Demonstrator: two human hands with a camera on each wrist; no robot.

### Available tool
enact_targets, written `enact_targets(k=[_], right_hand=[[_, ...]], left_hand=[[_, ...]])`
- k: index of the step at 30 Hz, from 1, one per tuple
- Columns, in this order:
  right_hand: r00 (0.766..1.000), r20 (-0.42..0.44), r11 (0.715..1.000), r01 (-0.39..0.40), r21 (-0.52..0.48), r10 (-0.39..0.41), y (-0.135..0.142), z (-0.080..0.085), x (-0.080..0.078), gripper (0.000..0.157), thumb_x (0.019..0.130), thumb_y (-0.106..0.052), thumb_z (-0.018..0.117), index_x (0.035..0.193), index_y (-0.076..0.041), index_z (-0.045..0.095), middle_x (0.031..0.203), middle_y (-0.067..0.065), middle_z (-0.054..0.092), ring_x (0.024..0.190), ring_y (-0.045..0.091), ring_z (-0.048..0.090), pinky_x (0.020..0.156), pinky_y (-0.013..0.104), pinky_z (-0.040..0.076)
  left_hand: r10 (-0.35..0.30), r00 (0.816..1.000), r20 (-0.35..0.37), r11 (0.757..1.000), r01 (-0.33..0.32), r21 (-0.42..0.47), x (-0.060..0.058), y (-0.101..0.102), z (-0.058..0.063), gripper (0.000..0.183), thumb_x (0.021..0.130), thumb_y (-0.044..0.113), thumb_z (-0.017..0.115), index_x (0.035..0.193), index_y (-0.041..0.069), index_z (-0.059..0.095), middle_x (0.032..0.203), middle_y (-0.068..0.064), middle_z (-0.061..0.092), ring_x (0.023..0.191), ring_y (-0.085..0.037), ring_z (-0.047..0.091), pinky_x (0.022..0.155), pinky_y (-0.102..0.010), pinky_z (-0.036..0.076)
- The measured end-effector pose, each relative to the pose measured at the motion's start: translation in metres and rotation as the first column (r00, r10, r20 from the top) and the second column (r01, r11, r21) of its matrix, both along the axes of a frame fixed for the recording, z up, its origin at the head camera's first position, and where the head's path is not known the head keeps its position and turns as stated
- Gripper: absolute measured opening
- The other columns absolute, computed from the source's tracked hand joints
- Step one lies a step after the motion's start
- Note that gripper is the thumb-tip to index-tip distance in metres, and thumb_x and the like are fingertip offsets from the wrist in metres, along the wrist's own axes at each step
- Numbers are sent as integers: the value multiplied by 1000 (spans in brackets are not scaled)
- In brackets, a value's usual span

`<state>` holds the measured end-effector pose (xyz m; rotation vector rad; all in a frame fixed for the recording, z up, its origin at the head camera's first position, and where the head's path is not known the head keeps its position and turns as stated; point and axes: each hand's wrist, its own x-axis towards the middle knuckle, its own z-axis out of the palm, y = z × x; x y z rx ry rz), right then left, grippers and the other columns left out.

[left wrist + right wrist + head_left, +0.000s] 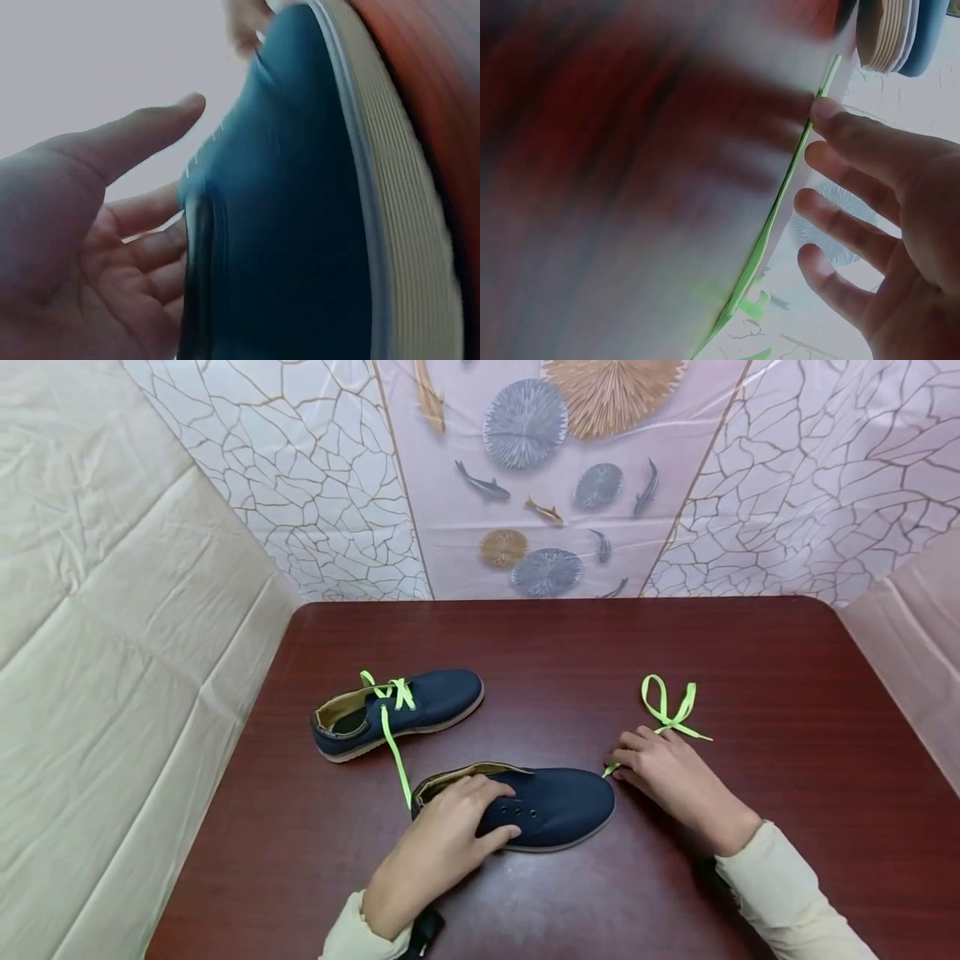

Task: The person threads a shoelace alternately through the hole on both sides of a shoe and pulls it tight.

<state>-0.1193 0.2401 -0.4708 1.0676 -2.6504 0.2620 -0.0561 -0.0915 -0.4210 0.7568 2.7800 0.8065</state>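
Observation:
A navy shoe [570, 802] with bare eyelets lies on its sole, toe to the right. My left hand [442, 839] rests over its opening and tongue, thumb and fingers apart, in the left wrist view too. Just past the toe, my right hand [678, 785] pinches a neon-green shoelace [678, 724] near one end; the remainder loops on the table behind the hand. In the right wrist view, the lace [761, 247] runs along the tabletop under a fingertip, while the other fingers are spread loosely.
A second navy shoe [450, 697] sits farther back on the left, partly threaded with a green lace [393, 747] whose loose end trails toward the near shoe's heel. The dark red table [570, 643] meets patterned cloth [337, 485] at its back edge.

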Motion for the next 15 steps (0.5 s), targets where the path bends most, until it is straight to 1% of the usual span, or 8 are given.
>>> enact_targets(k=[2,4,7,11,13,15], right_hand=[[1000,-24,1000,1,15,-1,-1,0,2,20,79,-8,90,92,-16,78,92,-3,66,87,21,60,72,40,48],[999,-36,1000,11,25,-10,-2,0,3,19,79,-6,89,88,-16,76,90,-3,65,85,20,59,71,40,46],[999,-18,999,33,38,-33,-4,1,6,19,82,-6,88,85,-16,72,89,-2,62,85,21,58,70,39,44],[997,27,995,75,60,-77,-5,1,9,20,87,-7,84,85,-15,65,87,-1,60,84,21,57,70,38,43],[995,36,994,93,53,-94,-5,2,12,22,88,-6,81,84,-15,60,82,-3,57,81,20,56,69,37,41],[993,34,994,111,13,-111,-6,4,14,24,88,-5,78,84,-14,56,76,-5,53,76,19,56,67,36,41]], left_hand=[[40,996,82,998,-44,40,2,9,-1,31,99,30,77,127,16,73,124,2,71,118,-17,67,99,-41,56],[72,989,128,994,-82,72,4,16,-4,27,101,28,74,126,18,73,125,2,71,119,-17,67,97,-40,57],[96,986,133,989,-110,97,7,21,-8,23,102,25,73,125,18,74,124,0,72,116,-18,69,92,-38,59],[97,988,124,987,-111,116,7,23,-10,20,102,20,73,122,17,74,120,-1,74,111,-18,71,87,-35,60],[98,986,132,985,-115,126,6,22,-10,19,102,18,72,121,16,75,120,-2,74,109,-17,72,86,-35,60],[103,984,145,983,-122,135,5,22,-9,18,102,18,72,119,16,76,120,-2,75,106,-16,73,85,-34,60]])
